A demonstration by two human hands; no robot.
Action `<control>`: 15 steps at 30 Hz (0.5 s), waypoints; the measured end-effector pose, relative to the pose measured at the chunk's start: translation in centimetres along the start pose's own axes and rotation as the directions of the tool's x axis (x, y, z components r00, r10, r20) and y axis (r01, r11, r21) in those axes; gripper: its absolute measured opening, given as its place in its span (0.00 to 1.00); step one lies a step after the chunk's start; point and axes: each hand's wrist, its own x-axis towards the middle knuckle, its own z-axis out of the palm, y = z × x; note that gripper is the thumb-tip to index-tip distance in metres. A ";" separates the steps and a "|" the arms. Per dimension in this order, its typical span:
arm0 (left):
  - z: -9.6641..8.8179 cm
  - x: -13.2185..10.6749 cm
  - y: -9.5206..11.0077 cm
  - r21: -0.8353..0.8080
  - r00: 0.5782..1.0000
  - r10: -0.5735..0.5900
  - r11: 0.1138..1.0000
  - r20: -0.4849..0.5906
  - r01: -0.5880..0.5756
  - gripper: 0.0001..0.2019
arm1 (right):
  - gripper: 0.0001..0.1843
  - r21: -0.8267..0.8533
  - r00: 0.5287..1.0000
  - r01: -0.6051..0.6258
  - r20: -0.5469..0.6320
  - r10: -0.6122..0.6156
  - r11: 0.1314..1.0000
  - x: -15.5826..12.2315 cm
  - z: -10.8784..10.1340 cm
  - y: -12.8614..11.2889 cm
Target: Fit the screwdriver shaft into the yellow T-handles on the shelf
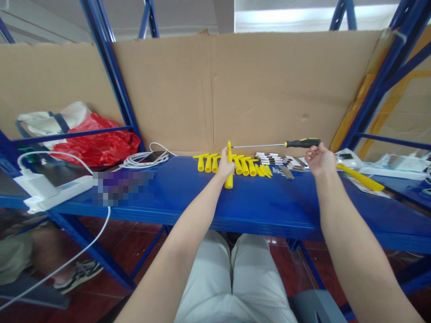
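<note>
My left hand (pixel 226 167) is closed around a yellow T-shaped plastic handle (pixel 229 181), held upright over the blue shelf top. My right hand (pixel 320 160) grips the butt end of a screwdriver (pixel 301 143) with a black and yellow grip. Its shaft lies nearly level and points left, the tip at the head of the yellow handle; whether it sits in a screw is too small to tell. Similar yellow handles (pixel 208 164) lie in a row behind my left hand. Right of them are small yellow pieces (pixel 264 170), small screws (pixel 276 171) and flat metal blades (pixel 287 172).
White-and-dark packets (pixel 269 159) lie by the cardboard back wall (pixel 269 89). A long yellow tool (pixel 362 177) rests at right. Leftward are a coiled white cable (pixel 144 159), a red plastic bag (pixel 101 139) and a power strip (pixel 63 193). A person's shoe (pixel 79 274) shows below left.
</note>
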 end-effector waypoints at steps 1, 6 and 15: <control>0.0 0.0 0.0 -0.003 1.000 -0.002 1.000 0.000 0.002 0.49 | 0.21 -0.003 0.999 -0.001 -0.037 0.001 1.000 -0.4 0.2 -0.1; -0.1 -0.1 0.1 -0.012 1.000 -0.020 1.000 0.006 0.020 0.49 | 0.17 -0.047 0.991 0.025 -0.130 -0.031 0.999 -0.8 0.5 -0.1; 0.0 -0.1 0.2 -0.003 1.000 -0.020 1.000 0.014 0.020 0.48 | 0.18 -0.020 0.987 -0.029 -0.159 0.025 0.999 -1.2 0.9 -0.4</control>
